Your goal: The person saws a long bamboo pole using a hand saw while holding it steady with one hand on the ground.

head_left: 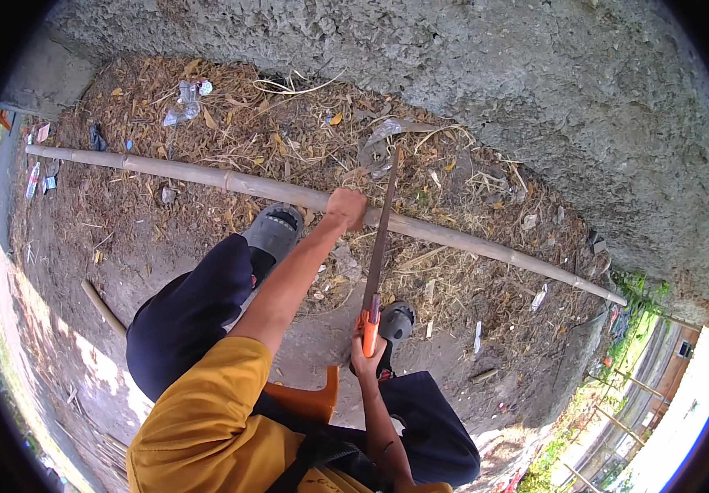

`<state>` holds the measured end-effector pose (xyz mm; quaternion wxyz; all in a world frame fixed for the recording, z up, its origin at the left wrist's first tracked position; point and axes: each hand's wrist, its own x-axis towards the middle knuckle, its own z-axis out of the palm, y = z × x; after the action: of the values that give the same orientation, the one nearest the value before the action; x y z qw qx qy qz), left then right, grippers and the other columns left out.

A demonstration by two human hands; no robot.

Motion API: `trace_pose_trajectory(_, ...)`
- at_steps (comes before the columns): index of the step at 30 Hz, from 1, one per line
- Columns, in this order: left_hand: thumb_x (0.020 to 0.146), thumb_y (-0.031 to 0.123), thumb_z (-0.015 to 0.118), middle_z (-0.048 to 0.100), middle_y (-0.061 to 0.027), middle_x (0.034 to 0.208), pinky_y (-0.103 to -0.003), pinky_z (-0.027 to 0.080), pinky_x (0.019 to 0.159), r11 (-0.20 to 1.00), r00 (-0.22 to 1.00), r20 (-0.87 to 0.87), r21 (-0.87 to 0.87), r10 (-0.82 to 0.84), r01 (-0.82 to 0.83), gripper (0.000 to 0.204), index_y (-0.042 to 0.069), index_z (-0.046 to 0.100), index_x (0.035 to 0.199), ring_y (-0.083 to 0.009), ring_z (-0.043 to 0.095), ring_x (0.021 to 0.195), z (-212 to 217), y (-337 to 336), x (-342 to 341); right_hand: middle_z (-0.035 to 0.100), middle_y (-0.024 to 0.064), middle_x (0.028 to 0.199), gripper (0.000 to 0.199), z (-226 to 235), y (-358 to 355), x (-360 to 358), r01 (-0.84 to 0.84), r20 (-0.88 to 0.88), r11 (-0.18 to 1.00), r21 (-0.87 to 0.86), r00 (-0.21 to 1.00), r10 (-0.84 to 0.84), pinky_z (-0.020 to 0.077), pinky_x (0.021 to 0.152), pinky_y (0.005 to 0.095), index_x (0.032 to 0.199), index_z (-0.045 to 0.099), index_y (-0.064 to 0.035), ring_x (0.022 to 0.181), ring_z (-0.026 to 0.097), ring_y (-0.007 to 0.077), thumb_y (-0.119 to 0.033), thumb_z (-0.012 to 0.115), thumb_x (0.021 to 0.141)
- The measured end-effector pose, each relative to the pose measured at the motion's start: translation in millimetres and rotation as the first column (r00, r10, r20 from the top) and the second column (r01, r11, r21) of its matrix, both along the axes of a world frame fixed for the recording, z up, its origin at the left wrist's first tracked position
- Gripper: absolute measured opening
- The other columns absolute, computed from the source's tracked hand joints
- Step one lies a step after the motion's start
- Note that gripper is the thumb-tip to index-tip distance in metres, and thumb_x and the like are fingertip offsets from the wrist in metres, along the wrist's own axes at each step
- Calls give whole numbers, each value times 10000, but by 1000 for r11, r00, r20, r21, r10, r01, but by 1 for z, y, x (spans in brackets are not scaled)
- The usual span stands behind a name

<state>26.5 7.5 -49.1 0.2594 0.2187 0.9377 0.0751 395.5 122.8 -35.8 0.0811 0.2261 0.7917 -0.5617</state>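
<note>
One long bamboo pole (182,171), running crosswise ahead of the feet; a short stretch is hidden by the left hand (346,207), closed around it, fingertips out of sight. One handsaw (381,246), dark blade crossing the pole just right of that hand; whether the teeth touch cannot be told. Its orange handle (370,327) is gripped by the right hand (365,353) and partly covered. One orange seat (330,398), mostly hidden by clothing. Surroundings: dry leaf litter (243,135), clear plastic bottle (189,100), rough grey wall (494,66) closing off the far side.
</note>
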Motion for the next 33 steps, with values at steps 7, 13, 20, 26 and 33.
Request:
trace_pose_trajectory(7, 669, 214, 784, 754, -126, 1064, -373, 593, 840, 1000, 997, 83, -8, -7, 8, 348, 89, 782, 994, -255, 738, 980, 3, 3, 1, 614, -6, 798, 98, 18, -5, 20, 116, -34, 987, -114, 992, -120, 420, 577, 220, 978, 660, 14, 665, 539, 62, -57, 609, 933)
trace_pose_trajectory(13, 693, 214, 775, 753, -118, 1072, -374, 596, 834, 998, 996, 74, -32, -54, 57, 335, 80, 780, 1000, -254, 739, 970, 5, -9, -2, 651, 12, 789, 127, 42, -22, 51, 60, -78, 998, -10, 995, -61, 482, 642, 253, 985, 675, 51, 734, 586, 64, -9, 613, 891)
trace_pose_trajectory(20, 720, 270, 758, 748, -109, 1105, -363, 572, 898, 997, 991, 121, -51, -58, 65, 349, 82, 778, 1013, -237, 714, 1055, 20, -1, -8, 556, -25, 710, 78, 30, -8, -10, 137, -50, 990, -40, 989, -139, 443, 575, 257, 880, 631, 16, 642, 494, 42, -58, 634, 857)
trace_pose_trajectory(26, 721, 256, 752, 745, -111, 1116, -363, 564, 918, 995, 976, 211, -64, -61, 76, 342, 92, 778, 1020, -235, 708, 1072, 14, -7, -11, 550, -38, 722, 279, 36, -27, 44, 102, -78, 995, 9, 992, -101, 452, 612, 253, 1115, 699, 29, 659, 497, 42, -48, 645, 852)
trace_pose_trajectory(33, 641, 295, 785, 753, -109, 999, -409, 585, 837, 1000, 999, 29, 7, -21, 21, 352, 113, 782, 942, -271, 729, 961, -11, -3, 2, 658, 23, 810, 170, 53, -21, 47, 192, -74, 980, -41, 978, -195, 496, 647, 258, 1020, 660, 50, 715, 615, 107, -72, 594, 924)
